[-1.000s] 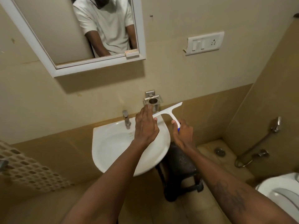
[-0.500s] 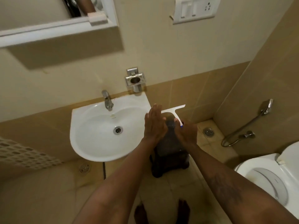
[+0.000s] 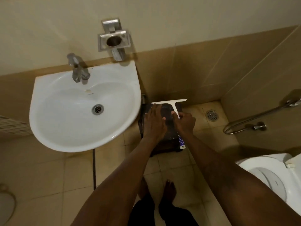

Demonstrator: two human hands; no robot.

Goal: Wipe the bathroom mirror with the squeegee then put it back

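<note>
Beige bathroom tiles surround one dark stool beside the sink. One white squeegee lies over the stool's far edge. The right hand has its fingers closed around the handle; the left hand lies flat, fingers spread narrowly, touching the blade's left end. The handle's middle is hidden.

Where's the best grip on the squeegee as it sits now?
Judging by shape, the handle: the squeegee is a T, and its narrow stem runs toward the person over the dark stool, so a wrap from the near side fits. The right hand already holds it there. The left hand lies flat by the blade's left end; the wide, thin blade suits steadying more than gripping.
</note>
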